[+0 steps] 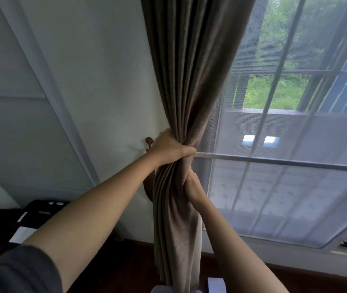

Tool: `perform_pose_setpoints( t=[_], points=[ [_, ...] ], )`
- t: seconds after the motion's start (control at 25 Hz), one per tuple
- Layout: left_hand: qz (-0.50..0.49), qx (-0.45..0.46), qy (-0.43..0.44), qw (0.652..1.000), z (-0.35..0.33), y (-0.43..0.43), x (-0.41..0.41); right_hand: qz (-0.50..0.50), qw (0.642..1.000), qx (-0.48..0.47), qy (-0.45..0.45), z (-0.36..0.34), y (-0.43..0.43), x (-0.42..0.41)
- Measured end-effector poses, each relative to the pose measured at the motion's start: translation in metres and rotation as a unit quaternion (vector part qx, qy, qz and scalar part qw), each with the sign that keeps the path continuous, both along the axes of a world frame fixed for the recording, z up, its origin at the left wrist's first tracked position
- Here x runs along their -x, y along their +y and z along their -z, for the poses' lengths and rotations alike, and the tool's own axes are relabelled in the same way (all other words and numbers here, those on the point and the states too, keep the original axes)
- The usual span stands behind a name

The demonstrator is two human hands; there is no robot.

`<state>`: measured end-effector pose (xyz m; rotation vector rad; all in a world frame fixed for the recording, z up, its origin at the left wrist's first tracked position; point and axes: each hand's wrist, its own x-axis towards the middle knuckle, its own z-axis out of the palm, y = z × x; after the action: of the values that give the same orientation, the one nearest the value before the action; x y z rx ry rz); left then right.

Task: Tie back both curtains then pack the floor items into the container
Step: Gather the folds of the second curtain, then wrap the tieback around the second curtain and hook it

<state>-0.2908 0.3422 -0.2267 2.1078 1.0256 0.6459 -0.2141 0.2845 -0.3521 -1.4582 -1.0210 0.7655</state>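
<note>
Both hands — left hand [169, 148] above, right hand [191, 185] below — clamp the bunched curtain [181, 98] just beside the wall hook [149, 141]. Loosening either grip probably spills the folds before tying.

One brown curtain [181, 102] hangs here, with two hands on it: left hand [168, 148], right hand [192, 187]. One wall hook [149, 141] shows.

A sheer net panel [274, 166] covers the barred window [284, 159] right of the grip. Left of it stands a pale wall [96, 81]. Dark wooden floor [134, 263] lies below.
</note>
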Motion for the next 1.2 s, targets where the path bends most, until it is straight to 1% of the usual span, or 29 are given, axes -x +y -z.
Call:
perform_pose_setpoints(
  t=[0.12,0.28,0.4,0.48,0.52,0.6,0.68,0.76,0.84,0.96,1.04,1.2],
  points=[
    [-0.023,0.025,-0.039,0.999,0.002,0.018,0.022,-0.033,0.999,0.003,0.010,-0.007,0.001,0.013],
    [0.050,0.095,-0.039,0.993,-0.005,0.027,0.041,-0.092,0.996,0.001,0.019,-0.006,0.022,0.037],
    [0.032,0.094,-0.038,0.994,-0.011,0.040,0.061,-0.105,0.994,-0.004,0.030,-0.004,0.040,0.049],
    [0.013,0.089,-0.060,0.994,-0.016,0.050,0.078,-0.113,0.993,-0.020,0.021,-0.004,0.051,0.054],
    [0.001,0.082,-0.068,0.994,-0.020,0.055,0.086,-0.101,0.994,-0.020,0.020,-0.001,0.059,0.052],
    [-0.026,0.062,-0.074,0.995,-0.027,0.065,0.104,-0.054,0.998,0.013,-0.002,0.015,0.078,0.038],
    [-0.033,0.055,-0.077,0.995,-0.033,0.072,0.120,-0.018,0.995,0.088,-0.043,0.039,0.093,0.022],
    [-0.028,0.055,-0.076,0.995,-0.035,0.078,0.130,-0.047,0.982,0.164,-0.082,0.055,0.109,0.017],
    [-0.031,0.048,-0.069,0.996,-0.033,0.084,0.136,-0.078,0.972,0.194,-0.108,0.062,0.126,0.021],
    [-0.042,0.032,-0.062,0.997,-0.032,0.090,0.138,-0.080,0.980,0.158,-0.096,0.071,0.153,0.028],
    [-0.036,0.035,-0.052,0.997,-0.034,0.090,0.136,-0.081,0.981,0.163,-0.063,0.081,0.159,0.029],
    [-0.021,0.033,-0.037,0.999,-0.037,0.090,0.133,-0.052,0.991,0.124,-0.017,0.075,0.113,0.025]
  ],
)
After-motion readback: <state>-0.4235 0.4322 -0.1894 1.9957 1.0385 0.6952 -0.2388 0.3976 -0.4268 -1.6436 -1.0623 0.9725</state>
